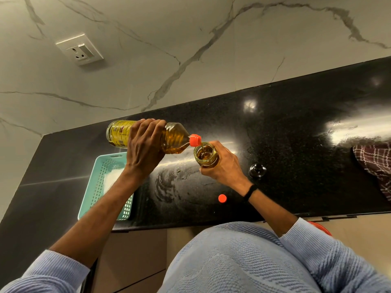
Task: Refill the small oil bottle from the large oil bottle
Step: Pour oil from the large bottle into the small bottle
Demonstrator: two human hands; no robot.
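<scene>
A left hand [146,144] grasps a tilted large clear plastic oil bottle [169,137], pouring golden oil into a small glass bottle [206,154] gripped by the right hand [224,166]; overtilting likely spills oil onto the black counter [296,144].

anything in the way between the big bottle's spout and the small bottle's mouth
Nothing visible. The large oil bottle, tilted in the left hand, has its orange spout at the open mouth of the small oil bottle in the right hand; oil runs straight in. The orange cap lies well aside.
</scene>
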